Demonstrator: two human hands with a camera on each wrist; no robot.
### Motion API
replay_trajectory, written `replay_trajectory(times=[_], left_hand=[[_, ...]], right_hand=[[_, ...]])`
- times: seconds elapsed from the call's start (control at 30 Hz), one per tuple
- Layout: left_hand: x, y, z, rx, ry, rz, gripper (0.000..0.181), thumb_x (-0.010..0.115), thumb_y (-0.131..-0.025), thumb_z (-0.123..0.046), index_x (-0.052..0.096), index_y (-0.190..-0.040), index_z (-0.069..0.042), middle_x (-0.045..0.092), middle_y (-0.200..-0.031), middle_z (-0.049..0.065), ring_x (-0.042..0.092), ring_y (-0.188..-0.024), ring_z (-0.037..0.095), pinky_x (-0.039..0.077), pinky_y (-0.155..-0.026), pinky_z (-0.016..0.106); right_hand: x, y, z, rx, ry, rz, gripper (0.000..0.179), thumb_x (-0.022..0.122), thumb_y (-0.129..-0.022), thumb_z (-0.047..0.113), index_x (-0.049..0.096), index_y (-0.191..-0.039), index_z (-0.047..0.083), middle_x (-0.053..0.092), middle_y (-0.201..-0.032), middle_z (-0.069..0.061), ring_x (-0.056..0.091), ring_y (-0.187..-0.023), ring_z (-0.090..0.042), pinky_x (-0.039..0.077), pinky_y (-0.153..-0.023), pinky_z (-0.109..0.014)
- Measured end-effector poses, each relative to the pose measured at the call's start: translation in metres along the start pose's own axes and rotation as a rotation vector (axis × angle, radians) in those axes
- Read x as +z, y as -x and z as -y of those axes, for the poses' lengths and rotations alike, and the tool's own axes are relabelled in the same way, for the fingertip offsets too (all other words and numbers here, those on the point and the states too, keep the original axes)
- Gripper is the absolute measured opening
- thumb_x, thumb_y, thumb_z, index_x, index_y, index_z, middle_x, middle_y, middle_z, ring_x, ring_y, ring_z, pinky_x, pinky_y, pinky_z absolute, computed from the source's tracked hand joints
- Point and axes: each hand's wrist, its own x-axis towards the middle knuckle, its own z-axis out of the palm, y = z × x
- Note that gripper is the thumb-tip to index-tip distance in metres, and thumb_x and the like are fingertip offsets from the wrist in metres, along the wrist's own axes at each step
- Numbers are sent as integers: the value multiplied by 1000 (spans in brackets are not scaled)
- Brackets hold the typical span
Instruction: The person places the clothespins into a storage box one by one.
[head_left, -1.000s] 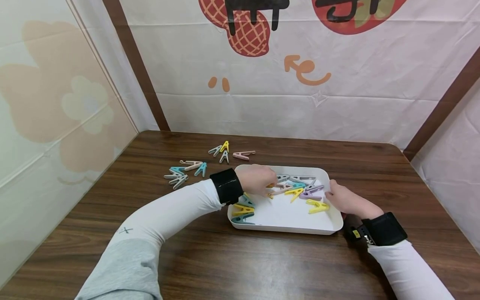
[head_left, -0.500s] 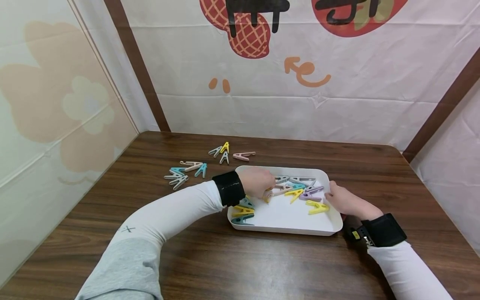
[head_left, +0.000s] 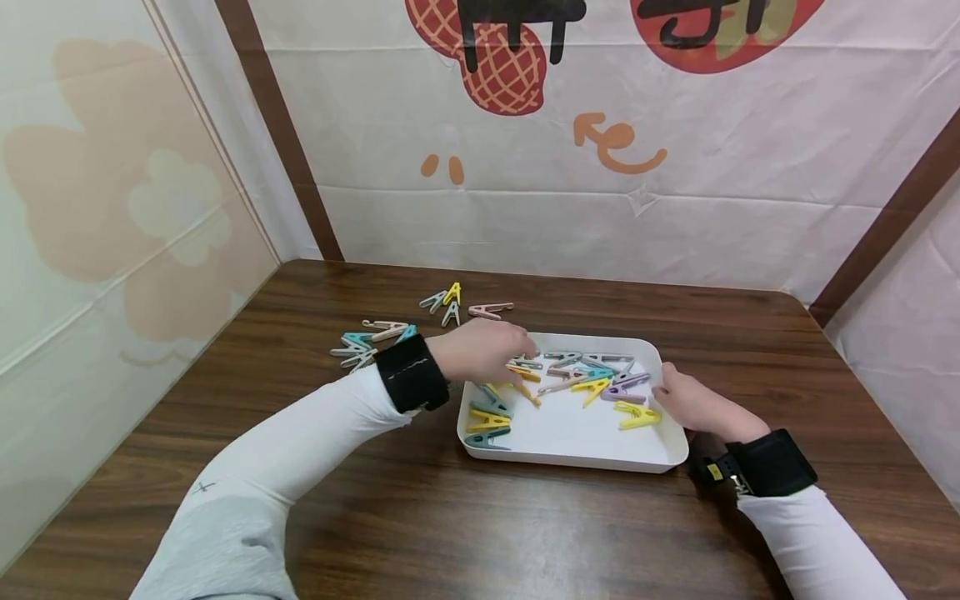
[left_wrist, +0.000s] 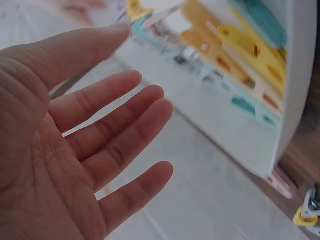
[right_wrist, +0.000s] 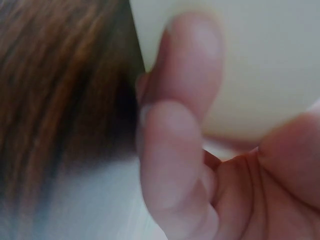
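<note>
A white tray (head_left: 577,433) on the table holds several plastic clothespins in yellow, orange, teal, grey and purple. My left hand (head_left: 483,350) is over the tray's back left corner with nothing in it. In the left wrist view its fingers (left_wrist: 127,135) are spread and relaxed, apart from the clothespins. An orange clothespin (head_left: 528,394) lies in the tray just below this hand. On the tray's right side, my right hand (head_left: 697,402) grips the rim. Its curled fingers (right_wrist: 172,155) fill much of the right wrist view, against the pale tray wall.
Left of the tray, teal and pale clothespins (head_left: 356,340) lie loose on the brown table (head_left: 420,517). More lie at the back, among them a yellow clothespin (head_left: 452,294) and a pink clothespin (head_left: 491,311). A white printed sheet (head_left: 675,233) hangs behind the table.
My left hand has let go of an orange clothespin in the tray and moved left and slightly back, its fingers opening. The right hand keeps its hold on the tray rim.
</note>
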Motion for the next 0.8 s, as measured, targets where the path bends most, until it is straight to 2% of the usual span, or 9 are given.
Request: replay_trajectory(times=[0.17,0.37,0.43,0.6,0.8], left_hand=[[-9,22,17,-77,72,-77,36,67,-93,-31,66,-123,-10,63,-120,5,60,-102,18,49,-85,35],[-13,47,52,-199,149,-212,31,66,-94,-30,68,-118,-11,63,-102,4,54,-81,16,45,-68,33],[-13,55,64,-249,186,-245,31,66,-94,-30,68,-117,-10,64,-98,2,55,-82,15,46,-70,33],[-9,72,98,-350,267,-267,32,64,-95,-28,67,-116,-4,66,-100,6,60,-90,20,48,-79,40],[6,85,136,-421,320,-236,29,61,-97,-21,65,-115,1,67,-105,13,62,-93,26,47,-84,45]], right_hand=[[0,1,0,-6,-10,0,43,38,-102,6,20,-129,-22,52,-90,-25,53,-54,-20,47,-45,-36],[1,0,0,-9,-4,-9,42,38,-102,6,21,-128,-21,52,-87,-23,53,-51,-20,47,-44,-35],[1,0,0,-11,-7,-8,42,38,-102,6,21,-129,-21,52,-87,-23,53,-51,-20,47,-43,-35],[2,2,1,5,-19,1,46,39,-102,7,19,-133,-21,52,-98,-28,54,-58,-21,47,-47,-36],[1,2,3,29,-14,3,47,39,-102,8,18,-135,-20,52,-100,-28,54,-60,-21,47,-49,-35]])
